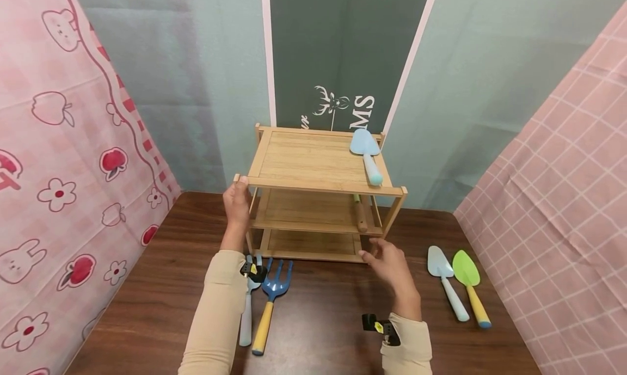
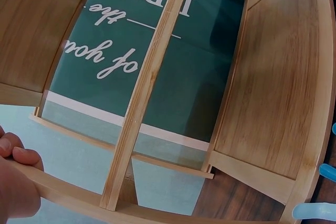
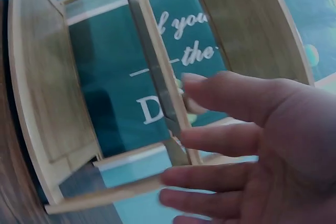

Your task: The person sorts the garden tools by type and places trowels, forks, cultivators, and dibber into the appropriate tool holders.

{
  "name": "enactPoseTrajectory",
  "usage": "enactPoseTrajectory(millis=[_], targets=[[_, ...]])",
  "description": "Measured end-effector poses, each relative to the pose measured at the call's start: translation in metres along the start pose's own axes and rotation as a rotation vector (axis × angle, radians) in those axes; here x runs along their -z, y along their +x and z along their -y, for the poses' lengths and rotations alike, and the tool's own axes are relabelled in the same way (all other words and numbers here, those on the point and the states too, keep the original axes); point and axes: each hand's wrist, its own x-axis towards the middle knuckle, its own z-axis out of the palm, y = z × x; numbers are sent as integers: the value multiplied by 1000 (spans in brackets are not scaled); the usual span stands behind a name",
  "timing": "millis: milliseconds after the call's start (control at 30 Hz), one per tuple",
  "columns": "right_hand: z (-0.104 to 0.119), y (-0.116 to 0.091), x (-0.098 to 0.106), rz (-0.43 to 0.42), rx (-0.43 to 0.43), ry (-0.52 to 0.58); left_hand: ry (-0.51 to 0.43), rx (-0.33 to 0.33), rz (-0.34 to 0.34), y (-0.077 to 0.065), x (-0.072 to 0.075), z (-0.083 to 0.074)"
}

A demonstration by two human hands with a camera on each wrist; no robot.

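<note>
A three-tier bamboo shelf [image 1: 313, 184] stands on the table. My left hand [image 1: 237, 201] grips its upper front-left corner; in the left wrist view, the fingers [image 2: 26, 156] curl round the wooden frame. My right hand [image 1: 389, 260] is by the lower front-right corner, and the right wrist view shows its fingers [image 3: 210, 177] extended before the middle tier's edge, holding nothing. A light blue trowel [image 1: 364, 146] lies on the top tier at the right. On the middle tier's right side rests a tool with a wooden handle [image 1: 362, 220], its other end hidden under the top board.
A blue hand fork [image 1: 276, 288] with a yellow handle lies at front left, beside a pale blue fork [image 1: 246, 315] partly covered by my left wrist. To the right lie a pale trowel [image 1: 441, 263] and a green trowel [image 1: 465, 269]. Fabric curtains [image 1: 553, 201] hang around the table.
</note>
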Motion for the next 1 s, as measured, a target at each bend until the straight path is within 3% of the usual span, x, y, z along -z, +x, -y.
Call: enactPoseTrajectory(millis=[167,300,1000], targets=[[-6,-7,6,175,-34,-58,-9,-4,12,1,0,0],[-10,-13,9,247,-64,-64,-9,-3,13,0,-1,-1],[-60,-37,25,263,-151,-135,-24,24,15,0,1,-1]])
